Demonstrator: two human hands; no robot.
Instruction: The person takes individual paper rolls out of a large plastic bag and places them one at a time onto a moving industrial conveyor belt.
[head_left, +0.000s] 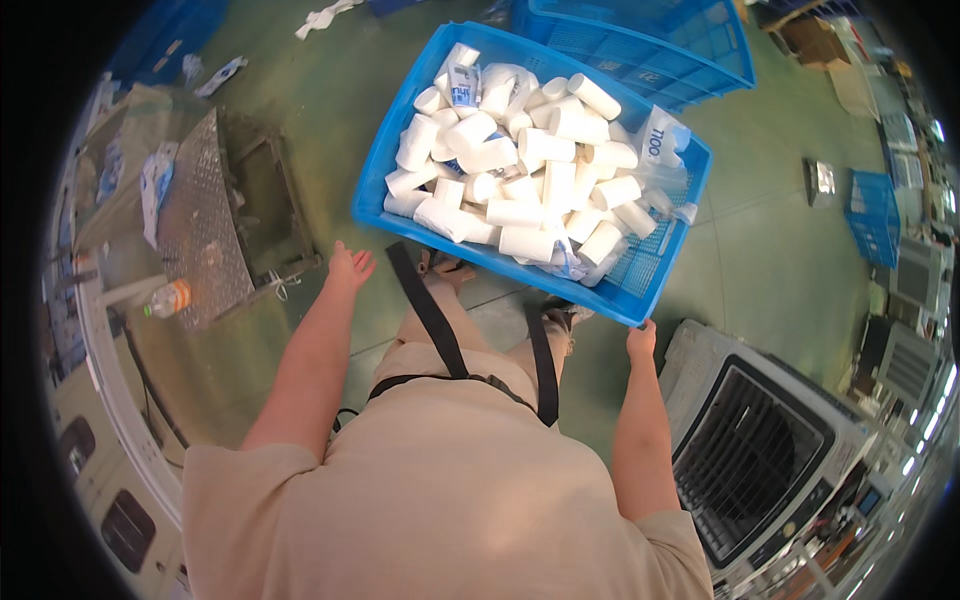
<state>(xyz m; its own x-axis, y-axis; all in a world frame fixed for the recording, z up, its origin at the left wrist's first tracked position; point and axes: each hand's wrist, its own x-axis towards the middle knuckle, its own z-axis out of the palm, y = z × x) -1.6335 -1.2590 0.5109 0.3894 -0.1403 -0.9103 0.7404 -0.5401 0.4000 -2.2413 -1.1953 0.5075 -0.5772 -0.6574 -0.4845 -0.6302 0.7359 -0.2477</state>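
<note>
The right hand (641, 341) grips the near right corner of a blue plastic crate (400, 150), which sits on the green floor (770, 250) just ahead of the person's feet and is heaped with white rolls (520, 180), some of them apparently in clear wrappers. The left hand (348, 268) hangs open and empty, fingers spread, just off the crate's near left corner, beside a metal tread-plate stand (205, 210).

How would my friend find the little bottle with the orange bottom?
Start at the big blue crate full of white rolls and look left to the grey metal plate on the green floor. The bottle lies on its side at that plate's near left corner. It is the only clear, orange-tinted thing there.
</note>
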